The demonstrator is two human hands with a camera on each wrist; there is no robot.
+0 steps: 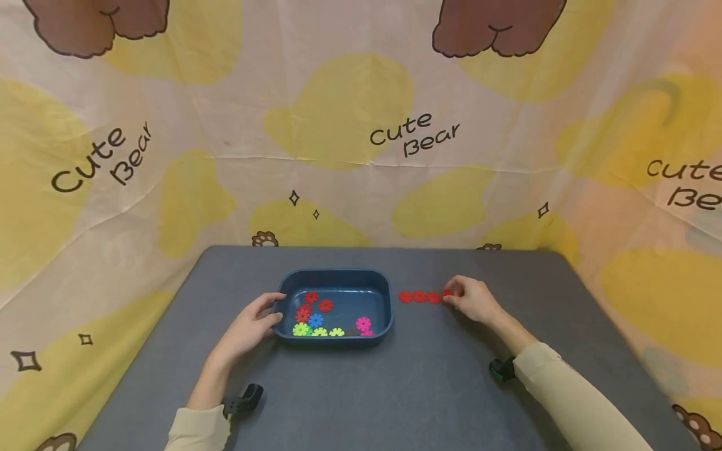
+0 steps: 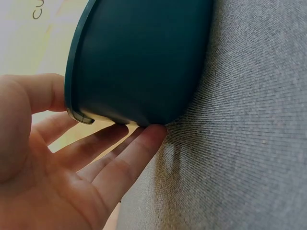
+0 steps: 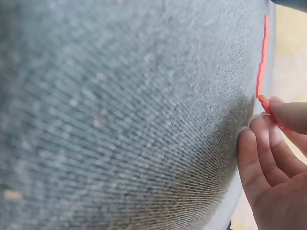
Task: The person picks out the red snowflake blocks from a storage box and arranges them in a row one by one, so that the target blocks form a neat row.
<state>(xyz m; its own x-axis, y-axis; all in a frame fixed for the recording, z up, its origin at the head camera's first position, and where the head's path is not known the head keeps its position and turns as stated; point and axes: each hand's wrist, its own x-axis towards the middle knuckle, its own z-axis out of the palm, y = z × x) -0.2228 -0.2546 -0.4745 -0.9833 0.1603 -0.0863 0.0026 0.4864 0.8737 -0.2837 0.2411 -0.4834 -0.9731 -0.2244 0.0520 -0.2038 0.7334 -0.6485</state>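
Observation:
My left hand (image 1: 246, 331) holds the left end of a dark blue plastic tray (image 1: 333, 341). In the left wrist view, the thumb lies at the tray's rim (image 2: 72, 72) and several fingertips touch the outer wall low down. To the tray's right, a row of red notched plastic discs (image 1: 419, 297) lies flat on the table. At the row's right end my right hand (image 1: 472, 300) pinches another red disc (image 3: 265, 104) between thumb and fingers. That disc is tilted in the right wrist view, its edge at the row's end; whether they are joined I cannot tell.
Inside the tray lie loose notched discs: red (image 1: 311, 297), blue (image 1: 316, 320), yellow-green (image 1: 301, 329) and pink (image 1: 363, 324). The grey table (image 1: 389, 401) ends at a patterned cloth (image 1: 338, 188) hanging behind it. A dark wrist strap (image 1: 244, 399) sits on the left wrist.

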